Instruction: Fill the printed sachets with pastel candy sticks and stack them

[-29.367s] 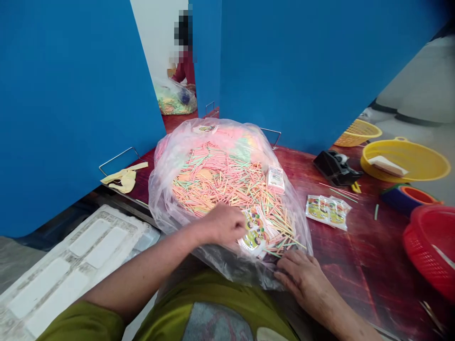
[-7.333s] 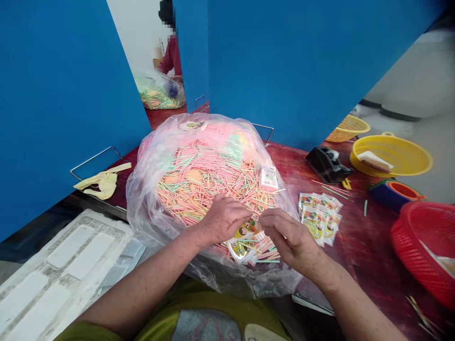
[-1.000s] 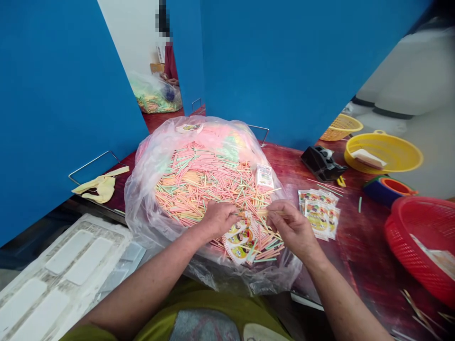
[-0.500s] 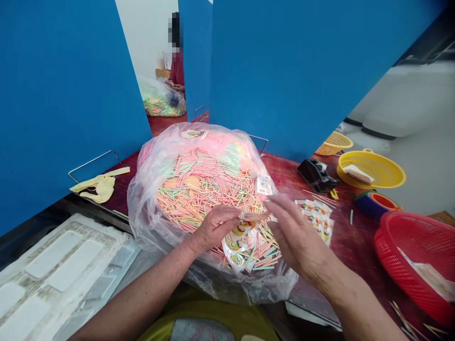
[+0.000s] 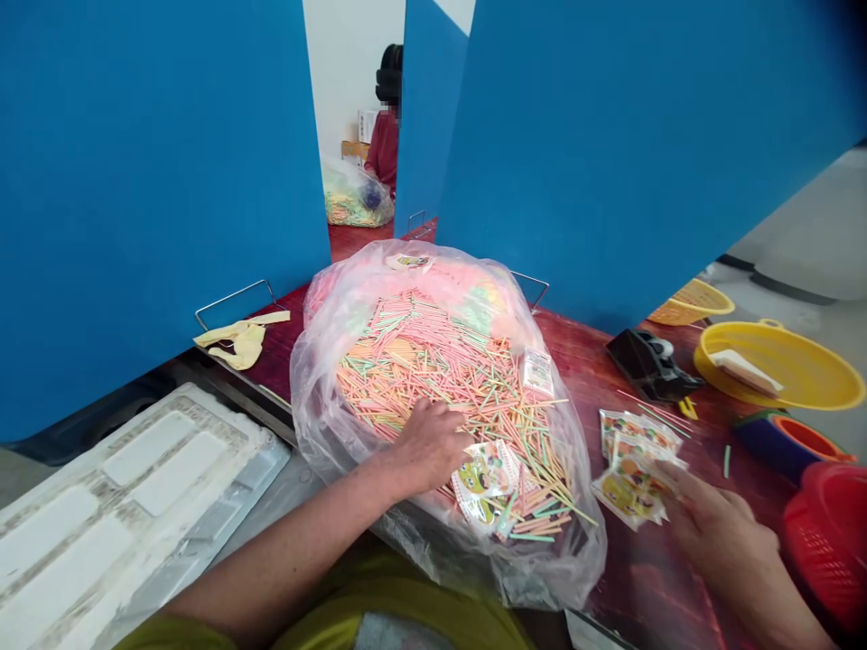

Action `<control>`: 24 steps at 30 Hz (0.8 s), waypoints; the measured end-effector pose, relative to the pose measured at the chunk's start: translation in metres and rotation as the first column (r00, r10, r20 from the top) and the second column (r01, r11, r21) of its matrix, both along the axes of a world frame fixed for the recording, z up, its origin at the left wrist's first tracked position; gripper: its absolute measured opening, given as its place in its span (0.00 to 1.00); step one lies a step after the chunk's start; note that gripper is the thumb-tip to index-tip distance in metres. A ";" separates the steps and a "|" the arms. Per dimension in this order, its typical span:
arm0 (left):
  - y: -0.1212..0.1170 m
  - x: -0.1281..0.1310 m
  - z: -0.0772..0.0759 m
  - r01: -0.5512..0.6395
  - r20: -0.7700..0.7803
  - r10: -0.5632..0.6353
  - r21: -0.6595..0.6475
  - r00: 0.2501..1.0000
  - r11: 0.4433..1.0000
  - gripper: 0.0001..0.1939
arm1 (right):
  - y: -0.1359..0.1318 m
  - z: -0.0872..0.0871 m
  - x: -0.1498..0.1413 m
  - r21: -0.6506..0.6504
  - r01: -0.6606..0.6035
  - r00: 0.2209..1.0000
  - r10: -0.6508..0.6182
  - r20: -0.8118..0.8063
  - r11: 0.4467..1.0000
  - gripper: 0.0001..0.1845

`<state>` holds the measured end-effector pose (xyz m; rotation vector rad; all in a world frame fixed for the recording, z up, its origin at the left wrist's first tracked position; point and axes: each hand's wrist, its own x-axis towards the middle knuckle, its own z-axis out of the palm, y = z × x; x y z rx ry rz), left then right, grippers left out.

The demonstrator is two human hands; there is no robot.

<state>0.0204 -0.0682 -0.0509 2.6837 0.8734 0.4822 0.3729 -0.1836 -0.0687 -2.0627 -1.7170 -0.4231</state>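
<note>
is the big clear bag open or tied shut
Open: the mouth of the clear plastic bag is spread wide, and the pink, green and orange sticks lie exposed inside it.

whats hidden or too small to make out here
Head view only:
Printing on the packets: too small to read.
Sticks under the left hand: hidden by that hand.
Lower part of the clear plastic bag: hidden by the top layer of sticks.
Red basket: cut off by the right edge.
Hands of the co-worker: hidden by the blue partition.
</note>
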 end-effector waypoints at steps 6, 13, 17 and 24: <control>0.030 -0.027 -0.001 -0.245 -0.079 0.260 0.162 0.962 0.956 0.13 | 0.098 0.026 -0.124 -0.272 -0.345 0.898 0.400 0.181 0.898 0.13; 0.028 -0.037 -0.019 -0.188 -0.162 0.205 0.114 0.965 0.976 0.10 | 0.166 0.016 -0.227 -0.510 -0.371 0.877 0.474 0.082 0.776 0.11; 0.024 -0.040 -0.024 -0.200 -0.124 0.216 0.129 0.969 0.971 0.09 | 0.160 0.025 -0.197 -0.536 -0.484 0.824 0.567 -0.013 0.691 0.18; 0.028 -0.034 -0.026 -0.235 -0.100 0.248 0.127 0.964 0.964 0.09 | 0.166 0.024 -0.207 -0.685 -0.421 0.737 0.665 0.126 0.595 0.22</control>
